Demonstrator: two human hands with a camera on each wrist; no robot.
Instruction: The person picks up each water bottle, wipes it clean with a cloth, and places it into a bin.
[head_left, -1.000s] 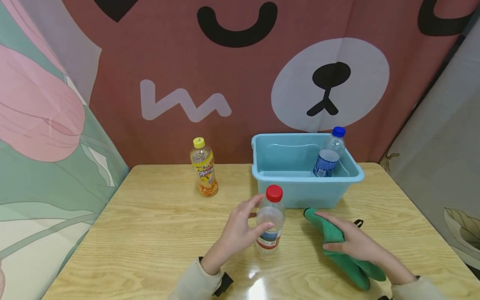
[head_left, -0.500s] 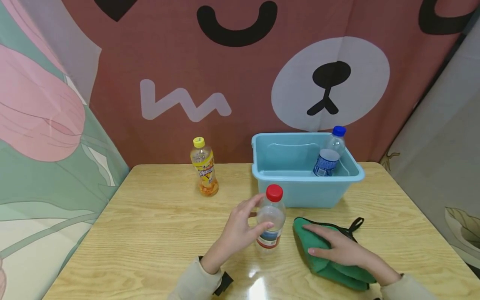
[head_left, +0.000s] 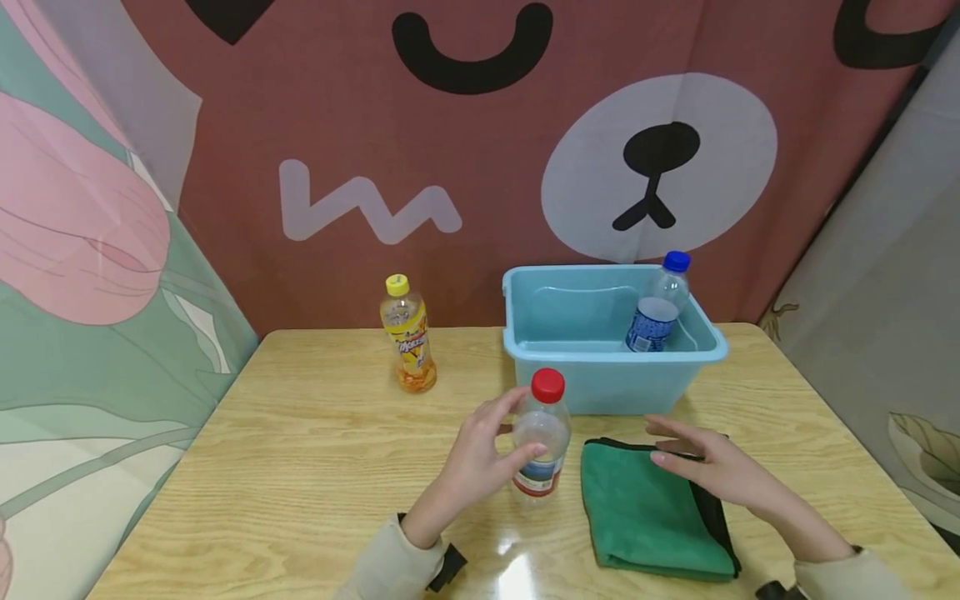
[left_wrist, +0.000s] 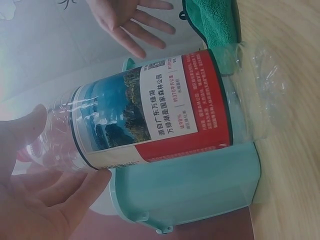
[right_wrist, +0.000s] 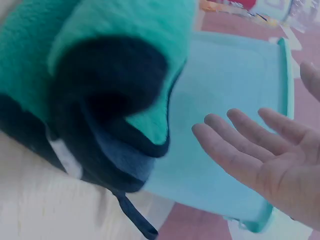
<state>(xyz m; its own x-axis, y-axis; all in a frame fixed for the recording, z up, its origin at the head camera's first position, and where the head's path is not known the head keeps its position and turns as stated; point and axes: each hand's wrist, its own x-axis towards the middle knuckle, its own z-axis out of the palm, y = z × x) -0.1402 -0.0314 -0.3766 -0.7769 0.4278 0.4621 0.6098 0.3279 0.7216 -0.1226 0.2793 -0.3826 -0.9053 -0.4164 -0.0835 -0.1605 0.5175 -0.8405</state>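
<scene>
My left hand (head_left: 480,457) holds a clear plastic bottle (head_left: 540,433) with a red cap, thumb and fingers around its upper part. The bottle stands upright on the table, and its lake-picture label (left_wrist: 125,107) faces the left wrist view. A green towel (head_left: 637,512) with black edging lies folded flat to the right of the bottle. Just over the towel's far right side hovers my right hand (head_left: 723,468), fingers extended and holding nothing. In the right wrist view, that hand (right_wrist: 270,155) is apart from the towel's rolled edge (right_wrist: 115,70).
Behind the bottle and towel stands a light blue plastic tub (head_left: 592,387). Inside it, a blue-capped bottle (head_left: 654,312) leans at the right. A yellow-capped drink bottle (head_left: 410,346) stands on the wooden table (head_left: 300,483) to the left. Printed curtains (head_left: 360,275) hang behind.
My right hand has let go of the green towel and moved up and right. The towel went from bunched to lying flat, further left. The left hand and bottle have stayed put.
</scene>
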